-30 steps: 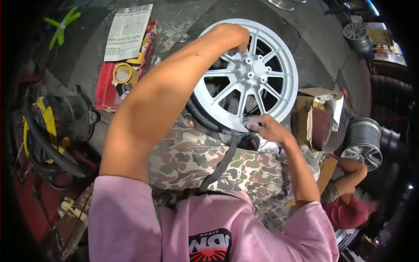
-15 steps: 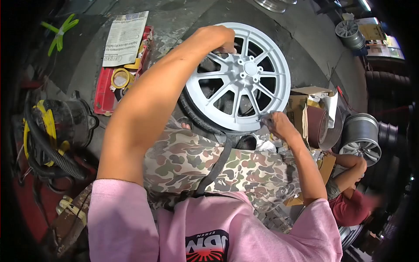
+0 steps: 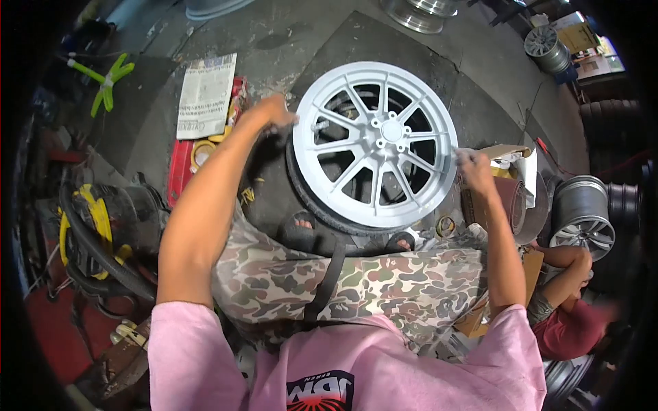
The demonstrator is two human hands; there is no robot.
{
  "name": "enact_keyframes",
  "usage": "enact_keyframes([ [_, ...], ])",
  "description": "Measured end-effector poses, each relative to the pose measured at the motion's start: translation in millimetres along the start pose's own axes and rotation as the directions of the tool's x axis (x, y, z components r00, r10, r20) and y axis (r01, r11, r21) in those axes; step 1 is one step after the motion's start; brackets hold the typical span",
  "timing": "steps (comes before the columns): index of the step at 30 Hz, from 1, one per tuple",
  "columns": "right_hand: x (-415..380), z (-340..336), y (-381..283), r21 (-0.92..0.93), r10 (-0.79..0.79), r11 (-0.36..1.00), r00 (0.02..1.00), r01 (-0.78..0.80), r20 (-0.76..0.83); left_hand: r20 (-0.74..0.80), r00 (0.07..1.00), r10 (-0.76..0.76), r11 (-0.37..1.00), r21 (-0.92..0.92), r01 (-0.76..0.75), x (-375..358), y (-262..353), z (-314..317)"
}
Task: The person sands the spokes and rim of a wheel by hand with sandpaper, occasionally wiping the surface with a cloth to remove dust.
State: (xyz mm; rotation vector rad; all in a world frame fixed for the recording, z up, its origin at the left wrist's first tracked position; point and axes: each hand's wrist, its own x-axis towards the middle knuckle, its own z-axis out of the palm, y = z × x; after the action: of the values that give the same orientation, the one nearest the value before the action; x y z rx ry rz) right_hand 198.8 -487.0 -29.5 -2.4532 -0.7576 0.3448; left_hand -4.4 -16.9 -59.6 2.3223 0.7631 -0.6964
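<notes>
A pale grey multi-spoke wheel rim (image 3: 391,131) lies face up on a black tyre (image 3: 306,193) in front of my knees. My left hand (image 3: 279,114) is at the rim's upper left edge, its fingers bent against it. On the opposite side my right hand (image 3: 474,168) has its fingers closed at the right edge. The undersides of the rim's edges, and the fingertips there, are partly hidden.
A red tray (image 3: 179,171) holds tape and a newspaper (image 3: 207,96) on the left, near a black vacuum (image 3: 127,219). On the right are a cardboard box (image 3: 504,152), a sandpaper roll (image 3: 507,205), a silver wheel (image 3: 582,216) and a seated person (image 3: 565,325).
My left hand has left the spokes for the rim's left edge. My right hand has moved up along the right edge from the bottom. The view has shifted, showing my feet.
</notes>
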Motion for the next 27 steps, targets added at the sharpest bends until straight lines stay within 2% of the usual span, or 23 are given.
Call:
enact_keyframes([
  [1,6,-13,-1,0.007,0.027,1.0,0.993,-0.027,-0.115,0.049,0.999,0.012,0.959,-0.283,0.003,7,-9,14],
  [2,15,-20,18,0.009,0.02,1.0,0.984,-0.019,-0.177,0.07,0.997,0.023,0.904,-0.427,0.009,0,-7,20],
  [4,19,-21,37,-0.005,0.167,0.985,0.966,-0.172,-0.199,0.092,0.995,0.049,0.855,-0.519,0.006,-2,1,29],
  [6,31,6,68,0.061,0.197,0.98,0.964,-0.189,-0.177,0.034,0.999,-0.014,0.83,-0.557,0.031,-3,12,36],
  [7,34,16,74,0.11,0.22,0.972,0.966,-0.206,-0.137,0.026,1.0,-0.009,0.841,-0.54,0.021,1,13,41],
  [8,38,21,77,0.121,0.225,0.971,0.963,-0.208,-0.148,-0.05,0.998,-0.046,0.855,-0.518,0.013,4,13,46],
  [9,45,25,73,0.07,0.241,0.97,0.961,-0.234,-0.132,-0.133,0.988,-0.082,0.866,-0.5,0.005,9,15,49],
  [10,49,27,64,0.016,0.257,0.966,0.96,-0.257,-0.114,-0.143,0.987,-0.079,0.869,-0.495,-0.002,14,19,50],
  [12,42,31,56,-0.011,0.24,0.97,0.966,-0.242,-0.099,-0.222,0.955,-0.198,0.916,-0.389,0.099,18,26,55],
  [13,41,38,57,-0.028,0.165,0.985,0.976,-0.17,-0.14,-0.222,0.949,-0.225,0.935,-0.323,0.146,7,36,49],
  [14,40,40,59,-0.049,0.087,0.994,0.98,-0.098,-0.181,-0.233,0.946,-0.224,0.933,-0.333,0.139,7,34,48],
  [16,31,38,57,0.001,0.08,0.997,0.982,-0.081,-0.173,-0.267,0.944,-0.192,0.962,-0.244,0.127,17,32,47],
  [17,25,43,58,0.015,0.114,0.993,0.971,-0.113,-0.21,-0.271,0.944,-0.186,0.961,-0.249,0.118,22,32,42],
  [18,19,50,61,0.028,0.149,0.989,0.958,-0.147,-0.243,-0.366,0.922,-0.124,0.984,-0.166,0.067,22,35,31],
  [19,7,57,66,0.093,0.206,0.978,0.948,-0.188,-0.243,-0.445,0.894,-0.057,0.996,-0.082,0.023,20,39,22],
  [21,-26,68,70,0.183,0.315,0.943,0.926,-0.279,-0.21,-0.472,0.88,-0.053,0.973,-0.223,-0.061,23,45,3],
  [22,-46,72,69,0.273,0.278,0.935,0.946,-0.227,-0.168,-0.445,0.893,-0.069,0.968,-0.245,-0.048,16,55,-6],
  [23,-66,76,55,0.343,0.315,0.906,0.937,-0.25,-0.151,-0.423,0.903,-0.081,0.965,-0.261,-0.036,14,66,-12],
  [24,-81,92,66,0.384,0.24,0.91,0.955,-0.158,-0.175,-0.419,0.904,-0.084,0.961,-0.274,-0.038,31,64,-4],
  [26,-106,107,53,0.508,0.419,0.795,0.906,-0.332,-0.063,-0.525,0.851,-0.017,0.975,-0.198,-0.103,73,60,19],
  [27,-108,101,31,0.506,0.42,0.796,0.905,-0.333,-0.065,-0.475,0.88,-0.013,0.985,-0.158,-0.071,60,59,21],
])
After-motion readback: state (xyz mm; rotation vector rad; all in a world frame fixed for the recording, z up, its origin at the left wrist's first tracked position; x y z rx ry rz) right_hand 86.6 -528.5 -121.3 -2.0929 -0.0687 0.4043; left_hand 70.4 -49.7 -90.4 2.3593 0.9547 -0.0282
